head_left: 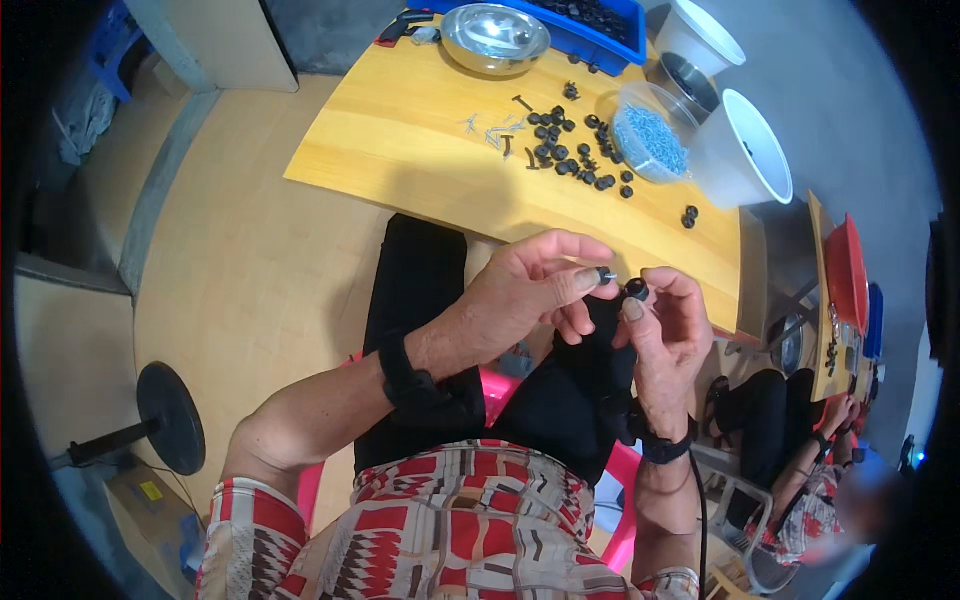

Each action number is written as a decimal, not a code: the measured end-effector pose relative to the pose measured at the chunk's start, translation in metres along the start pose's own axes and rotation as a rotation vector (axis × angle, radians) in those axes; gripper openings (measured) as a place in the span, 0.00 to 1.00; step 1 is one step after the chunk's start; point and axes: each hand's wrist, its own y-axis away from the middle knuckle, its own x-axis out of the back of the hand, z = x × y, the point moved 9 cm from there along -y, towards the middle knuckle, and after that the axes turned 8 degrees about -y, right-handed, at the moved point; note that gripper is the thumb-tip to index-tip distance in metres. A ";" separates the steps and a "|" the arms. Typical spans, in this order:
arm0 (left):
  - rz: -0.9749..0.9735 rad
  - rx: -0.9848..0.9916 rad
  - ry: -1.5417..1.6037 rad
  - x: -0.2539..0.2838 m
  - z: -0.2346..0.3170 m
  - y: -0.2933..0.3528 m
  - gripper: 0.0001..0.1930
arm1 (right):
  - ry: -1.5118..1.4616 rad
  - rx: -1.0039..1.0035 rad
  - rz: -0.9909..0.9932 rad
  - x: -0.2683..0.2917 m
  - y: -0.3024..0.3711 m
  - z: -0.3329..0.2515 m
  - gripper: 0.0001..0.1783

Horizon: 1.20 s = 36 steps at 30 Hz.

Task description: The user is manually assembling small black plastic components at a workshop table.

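Black fitting (pixel 603 274) with metal pin (pixel 613 278): held above the lap (pixel 560 405), fingers of the left hand (pixel 532 285) closed on it. Right hand (pixel 668 328) pinches a round black cap (pixel 636 289) just beside it. Keep their axes aligned, pin tip unobstructed.

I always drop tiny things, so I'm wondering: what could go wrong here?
The left hand pinches a small black piece, which might slip and fall. The right hand pinches a round black part, which might drop too. The loose black parts on the table might roll if bumped.
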 end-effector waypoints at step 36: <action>-0.190 -0.035 -0.102 -0.053 -0.013 0.037 0.13 | 0.296 0.317 -0.024 0.020 0.063 -0.042 0.16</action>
